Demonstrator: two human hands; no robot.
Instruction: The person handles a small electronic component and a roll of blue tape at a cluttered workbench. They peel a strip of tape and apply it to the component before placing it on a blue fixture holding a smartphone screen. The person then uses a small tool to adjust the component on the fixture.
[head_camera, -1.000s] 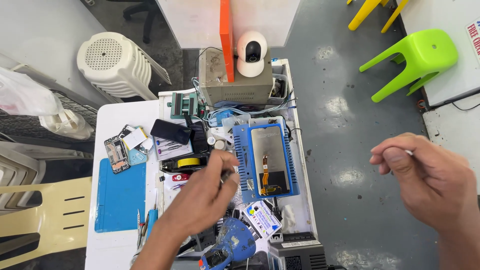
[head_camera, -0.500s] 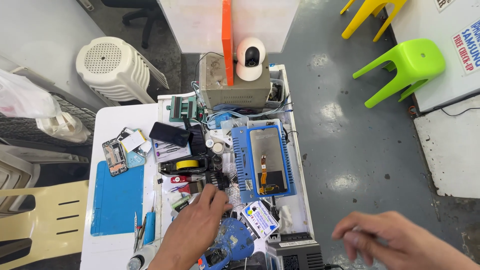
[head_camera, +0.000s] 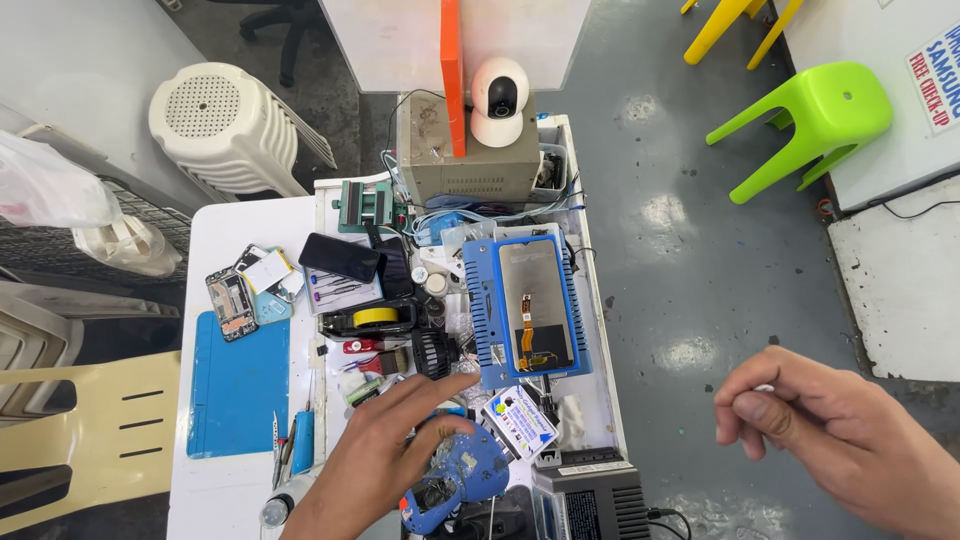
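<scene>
Left hand (head_camera: 385, 450) fingers spread, reaching just short of blue heating plate (head_camera: 528, 308); right hand (head_camera: 830, 435) fingers pinching a small white bit; best approach slowly, avoiding clutter

Grey concrete floor (head_camera: 690, 260), shiny with light patches. Green plastic stool (head_camera: 812, 120) right, yellow stool (head_camera: 735, 25) beyond; stacked white stools (head_camera: 225, 125) and cream chair (head_camera: 80, 430) left.

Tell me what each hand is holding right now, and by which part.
The right hand pinches a small white thing between thumb and fingers; only its tip shows, so what it is cannot be told. The left hand holds nothing, its fingers stretched over the cluttered workbench.
</scene>
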